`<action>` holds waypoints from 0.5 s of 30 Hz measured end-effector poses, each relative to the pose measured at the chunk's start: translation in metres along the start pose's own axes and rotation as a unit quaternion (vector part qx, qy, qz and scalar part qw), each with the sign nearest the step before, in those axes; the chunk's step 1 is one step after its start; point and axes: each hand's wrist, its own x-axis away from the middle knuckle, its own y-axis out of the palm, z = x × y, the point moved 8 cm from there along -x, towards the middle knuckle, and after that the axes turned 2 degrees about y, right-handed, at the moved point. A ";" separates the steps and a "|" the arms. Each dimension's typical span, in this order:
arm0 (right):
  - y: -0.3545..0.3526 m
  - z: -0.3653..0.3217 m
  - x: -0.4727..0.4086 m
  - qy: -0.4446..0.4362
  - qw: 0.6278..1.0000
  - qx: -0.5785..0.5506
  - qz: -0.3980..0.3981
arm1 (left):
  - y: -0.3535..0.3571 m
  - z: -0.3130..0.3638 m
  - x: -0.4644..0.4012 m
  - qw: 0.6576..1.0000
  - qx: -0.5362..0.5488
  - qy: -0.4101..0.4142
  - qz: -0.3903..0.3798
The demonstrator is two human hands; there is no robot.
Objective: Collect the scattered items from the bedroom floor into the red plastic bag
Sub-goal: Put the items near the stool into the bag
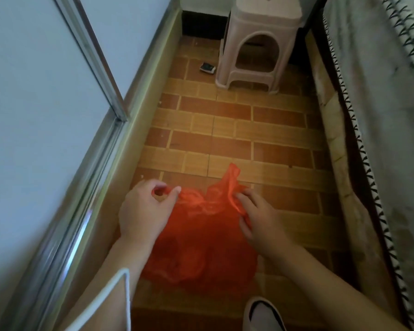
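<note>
Now opening bag mouth. Red plastic bag (201, 240) lies on floor, well short of stool (253, 48). Left hand (144, 211) pinches one handle, right hand (258, 220) pinches other. Pull handles apart wide; small dark item (208, 68) beside stool waits.

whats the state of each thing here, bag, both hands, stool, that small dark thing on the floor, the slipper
red plastic bag: bulging, mouth gathered, held up at both handles
left hand: pinches the bag's left handle
right hand: grips the bag's right handle
plastic stool: upright on the floor
small dark item: lying flat on the floor left of the stool, not yet collected
slipper: on the floor, partly cut off by the frame edge
</note>
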 end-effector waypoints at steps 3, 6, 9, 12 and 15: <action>0.009 0.000 0.007 0.010 1.000 0.009 -0.026 | 0.004 0.003 0.005 0.999 -0.015 -0.015 -0.030; 0.017 0.000 0.007 0.008 0.999 0.009 -0.046 | 0.008 0.009 0.005 0.998 0.004 -0.011 -0.066; 0.034 0.005 0.014 -0.008 0.996 0.002 -0.087 | 0.015 0.004 0.003 0.994 0.007 -0.022 -0.103; 0.048 0.016 0.032 -0.014 0.991 0.027 -0.129 | 0.027 -0.008 0.007 0.991 -0.026 -0.046 -0.125; 0.056 0.022 0.050 -0.008 0.986 0.061 -0.155 | 0.034 -0.023 0.014 0.982 -0.087 -0.090 -0.138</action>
